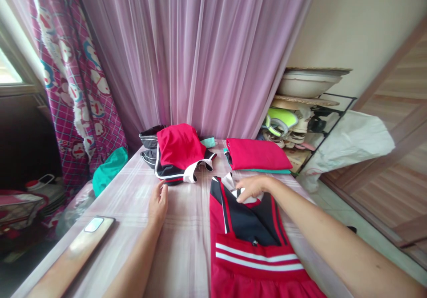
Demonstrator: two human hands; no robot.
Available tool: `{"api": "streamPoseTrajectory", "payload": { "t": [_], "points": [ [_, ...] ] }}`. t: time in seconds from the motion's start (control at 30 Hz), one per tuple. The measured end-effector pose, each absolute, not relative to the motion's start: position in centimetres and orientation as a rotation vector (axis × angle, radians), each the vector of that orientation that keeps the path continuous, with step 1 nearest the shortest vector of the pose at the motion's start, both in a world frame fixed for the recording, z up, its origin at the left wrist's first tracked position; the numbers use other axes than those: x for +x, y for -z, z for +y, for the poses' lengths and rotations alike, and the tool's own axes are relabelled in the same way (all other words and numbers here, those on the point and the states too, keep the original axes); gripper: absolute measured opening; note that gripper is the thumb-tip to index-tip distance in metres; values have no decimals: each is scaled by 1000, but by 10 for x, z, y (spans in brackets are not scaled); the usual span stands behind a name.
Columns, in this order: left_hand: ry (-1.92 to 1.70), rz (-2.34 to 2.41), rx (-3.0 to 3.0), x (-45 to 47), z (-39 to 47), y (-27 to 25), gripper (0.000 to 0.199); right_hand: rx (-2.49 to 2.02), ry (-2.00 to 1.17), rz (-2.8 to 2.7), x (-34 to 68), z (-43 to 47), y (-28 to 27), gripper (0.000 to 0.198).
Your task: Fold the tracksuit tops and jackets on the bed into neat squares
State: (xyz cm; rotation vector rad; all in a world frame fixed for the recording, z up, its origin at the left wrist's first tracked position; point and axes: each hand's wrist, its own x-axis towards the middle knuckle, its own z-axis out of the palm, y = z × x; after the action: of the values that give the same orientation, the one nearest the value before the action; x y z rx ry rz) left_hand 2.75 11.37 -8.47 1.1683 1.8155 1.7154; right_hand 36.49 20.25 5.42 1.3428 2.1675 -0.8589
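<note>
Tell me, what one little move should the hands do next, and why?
I'd probably bring the empty left hand to the far end of the red-and-black garment. Only the right hand is on it, while the left is near the heaped clothes, so two hands might steady it better.

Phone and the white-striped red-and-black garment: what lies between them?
In the head view, the left hand and forearm, plus plaid tablecloth, come between the phone and that garment.
</note>
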Motion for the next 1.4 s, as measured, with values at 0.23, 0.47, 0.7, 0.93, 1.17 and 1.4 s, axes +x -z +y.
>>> {"api": "streamPoseTrajectory", "payload": {
  "t": [0.23,0.47,0.7,0.93,1.17,1.4],
  "points": [
    [-1827,1620,984,33,112,78,55,1605,660,2575,296,233,-178,24],
    [-1901,1547,776,31,109,75,54,2316,-263,3458,211,273,-320,52],
    [-1956,1469,697,32,109,77,52,1864,191,2830,200,257,-168,35],
    [-1927,1518,751,31,109,77,52,1844,361,2626,233,253,-32,32],
    [-1842,1582,812,32,106,72,52,2304,37,2309,337,272,-15,42],
    [-1823,1652,862,34,108,71,53,2070,-230,2399,383,284,-3,26]
  ]
}}
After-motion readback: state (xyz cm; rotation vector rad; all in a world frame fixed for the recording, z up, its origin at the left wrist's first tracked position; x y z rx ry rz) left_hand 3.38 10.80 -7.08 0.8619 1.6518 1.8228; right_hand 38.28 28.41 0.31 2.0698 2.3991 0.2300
